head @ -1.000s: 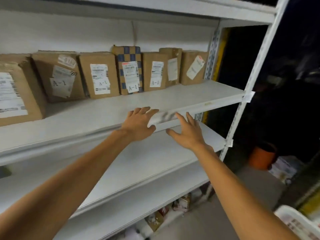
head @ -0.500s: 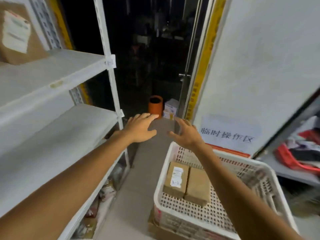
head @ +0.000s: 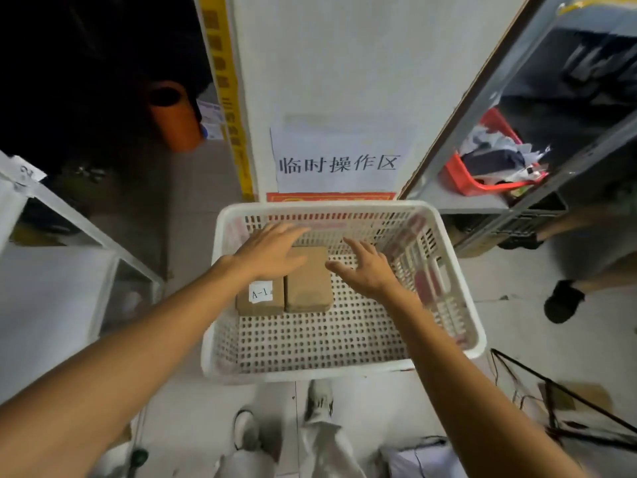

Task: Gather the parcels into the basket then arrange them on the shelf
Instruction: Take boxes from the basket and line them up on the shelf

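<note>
left hand (head: 272, 251): released, spread above both parcels | right hand (head: 367, 267): released, flanking them, likely for a two-handed lift | A-1-labelled brown cardboard parcel (head: 260, 300) touching plain brown cardboard parcel (head: 308, 284), flat near left wall of white perforated plastic basket (head: 344, 369)

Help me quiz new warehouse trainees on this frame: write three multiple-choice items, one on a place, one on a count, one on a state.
1. Where is the A-1 parcel?
A. on the floor
B. in the white basket, left of the plain parcel
C. on a shelf

2. How many parcels lie in the basket?
A. one
B. two
C. four

3. How are the left hand and right hand?
A. both open, gripping nothing
B. both gripping a parcel
C. both fists

Key: 1 B, it lies beside the plain parcel on the basket floor; 2 B, only these two brown boxes show; 3 A, the fingers are straight and spread above the basket.
</note>
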`<action>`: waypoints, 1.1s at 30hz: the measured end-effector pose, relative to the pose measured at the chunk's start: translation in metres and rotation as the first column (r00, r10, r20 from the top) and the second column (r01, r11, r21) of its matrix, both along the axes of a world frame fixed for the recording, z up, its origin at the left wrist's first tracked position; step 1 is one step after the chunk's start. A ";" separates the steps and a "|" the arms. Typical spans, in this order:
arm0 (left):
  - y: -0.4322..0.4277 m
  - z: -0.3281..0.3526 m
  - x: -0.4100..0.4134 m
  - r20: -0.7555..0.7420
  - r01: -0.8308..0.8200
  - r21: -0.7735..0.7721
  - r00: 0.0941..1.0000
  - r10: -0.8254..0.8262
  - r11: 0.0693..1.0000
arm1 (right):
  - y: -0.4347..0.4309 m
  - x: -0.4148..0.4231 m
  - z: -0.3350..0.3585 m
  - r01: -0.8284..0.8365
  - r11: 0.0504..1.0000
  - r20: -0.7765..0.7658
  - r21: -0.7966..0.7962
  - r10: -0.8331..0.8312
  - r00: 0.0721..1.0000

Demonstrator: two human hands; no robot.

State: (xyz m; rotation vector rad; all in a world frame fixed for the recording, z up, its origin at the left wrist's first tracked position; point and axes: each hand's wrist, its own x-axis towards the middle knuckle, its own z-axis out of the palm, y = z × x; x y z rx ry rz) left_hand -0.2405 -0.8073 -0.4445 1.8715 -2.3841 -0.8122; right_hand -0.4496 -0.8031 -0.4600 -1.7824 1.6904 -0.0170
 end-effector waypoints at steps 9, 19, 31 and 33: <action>-0.021 -0.135 -0.025 -0.078 -0.145 0.298 0.981 0.175 0.943 | -0.045 -0.043 -0.137 0.051 0.954 0.165 0.295 -0.103 0.981; -0.045 -0.266 -0.027 -0.096 -0.343 0.410 0.905 0.414 0.845 | -0.089 -0.046 -0.275 0.128 0.882 0.216 0.454 -0.249 0.944; -0.046 -0.328 -0.053 -0.181 -0.531 0.421 0.745 0.642 0.735 | -0.083 -0.021 -0.348 0.327 0.724 0.379 0.607 -0.626 0.682; -0.044 -0.331 -0.054 -0.205 -0.526 0.470 0.716 0.667 0.709 | -0.078 -0.027 -0.350 0.364 0.715 0.386 0.597 -0.654 0.651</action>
